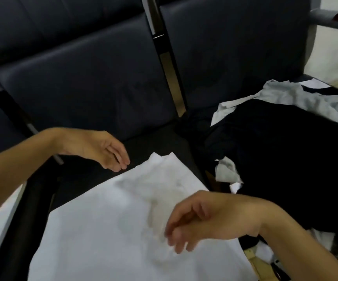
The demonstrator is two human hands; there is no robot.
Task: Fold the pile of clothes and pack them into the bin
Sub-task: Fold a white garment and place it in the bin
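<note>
A white garment lies spread flat on the dark seat in front of me, with a faint print near its middle. My left hand hovers above the seat just beyond the garment's far edge, fingers relaxed and holding nothing. Over the garment's right part hangs my right hand, fingers loosely curled and blurred, with nothing in it. A pile of clothes, mostly black with pale grey and white pieces, covers the neighbouring seat on the right. No bin is in view.
Dark padded chairs with backrests stand in a row, joined by a metal strip. A black armrest runs along the left. Pale floor shows at far right, and a wooden piece sits at the bottom right.
</note>
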